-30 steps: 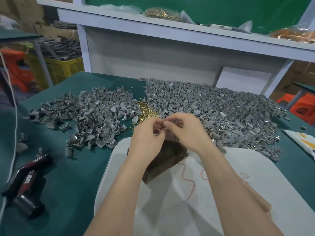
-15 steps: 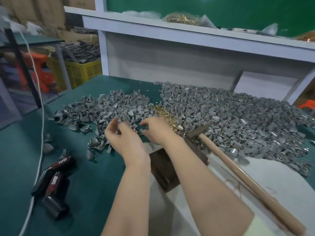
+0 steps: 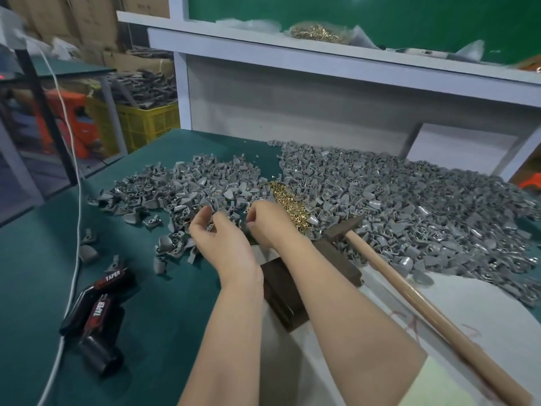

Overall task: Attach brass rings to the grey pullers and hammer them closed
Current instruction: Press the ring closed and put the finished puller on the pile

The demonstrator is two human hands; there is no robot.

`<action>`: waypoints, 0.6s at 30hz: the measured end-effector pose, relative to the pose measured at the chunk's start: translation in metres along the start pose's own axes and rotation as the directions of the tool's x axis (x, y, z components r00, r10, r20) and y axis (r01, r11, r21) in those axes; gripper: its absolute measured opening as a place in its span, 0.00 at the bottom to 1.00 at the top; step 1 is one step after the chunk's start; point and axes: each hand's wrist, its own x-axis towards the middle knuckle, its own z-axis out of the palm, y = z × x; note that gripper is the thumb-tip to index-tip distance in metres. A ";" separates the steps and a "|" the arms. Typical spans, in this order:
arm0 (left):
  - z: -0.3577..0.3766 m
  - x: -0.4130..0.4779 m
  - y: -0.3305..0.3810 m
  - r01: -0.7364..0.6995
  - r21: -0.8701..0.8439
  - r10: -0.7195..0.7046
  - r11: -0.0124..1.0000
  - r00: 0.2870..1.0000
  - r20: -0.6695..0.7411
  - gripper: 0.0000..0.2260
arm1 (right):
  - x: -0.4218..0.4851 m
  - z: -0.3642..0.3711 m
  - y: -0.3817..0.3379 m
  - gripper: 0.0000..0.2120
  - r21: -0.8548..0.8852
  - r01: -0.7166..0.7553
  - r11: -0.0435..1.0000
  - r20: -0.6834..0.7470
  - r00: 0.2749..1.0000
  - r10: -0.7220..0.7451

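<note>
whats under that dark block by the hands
The dark block sits on a white sheet laid over the green table. The right forearm crosses the block's middle, so what lies beneath that part is hidden.

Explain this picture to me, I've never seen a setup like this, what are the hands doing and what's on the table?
There is no machine: a person wears a camera on the head, looking down at their own bare arms. The left hand and right hand reach to the edge of heaps of grey pullers on a green table, beside a small pile of brass rings. Whether they pinch a part is too small to tell. A hammer lies unheld by a dark block.
</note>
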 end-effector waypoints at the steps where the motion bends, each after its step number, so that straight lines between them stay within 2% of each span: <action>1: 0.000 0.000 -0.001 -0.009 0.022 0.009 1.000 1.000 0.025 0.10 | -0.002 -0.007 0.003 0.08 0.070 0.000 0.998 -0.047 0.999 0.003; 4: 0.000 -0.002 -0.004 -0.077 0.141 0.047 0.987 0.977 0.208 0.12 | -0.010 -0.038 0.013 0.05 0.286 0.041 0.957 -0.120 0.993 -0.007; 8: 0.004 -0.011 -0.007 -0.221 0.277 0.062 0.935 0.872 0.485 0.10 | -0.029 -0.070 0.019 0.06 0.307 0.146 0.940 -0.085 0.988 -0.126; 10: 0.004 -0.012 -0.005 -0.237 0.281 0.074 0.930 0.869 0.489 0.07 | -0.035 -0.073 0.019 0.07 0.367 0.168 0.915 -0.081 0.986 -0.149; 13: 0.003 -0.008 -0.003 -0.158 0.220 0.068 0.963 0.927 0.368 0.08 | -0.039 -0.067 0.020 0.05 0.612 0.134 0.779 -0.118 0.990 -0.077; 14: 0.003 -0.007 -0.002 -0.129 0.195 0.060 0.972 0.943 0.327 0.08 | -0.037 -0.060 0.019 0.06 0.602 0.111 0.791 -0.133 0.990 -0.039; 15: 0.003 -0.007 -0.001 -0.109 0.170 0.054 0.979 0.953 0.298 0.08 | -0.033 -0.052 0.019 0.07 0.505 0.084 0.859 -0.135 0.991 -0.017; 17: 0.002 -0.007 0.000 -0.092 0.129 0.055 0.987 0.963 0.265 0.07 | -0.021 -0.033 0.016 0.09 0.186 0.030 0.982 -0.042 0.999 -0.023; 18: 0.002 -0.007 0.000 -0.094 0.115 0.063 0.989 0.965 0.254 0.06 | -0.014 -0.024 0.013 0.09 0.056 0.020 0.998 0.045 0.999 -0.022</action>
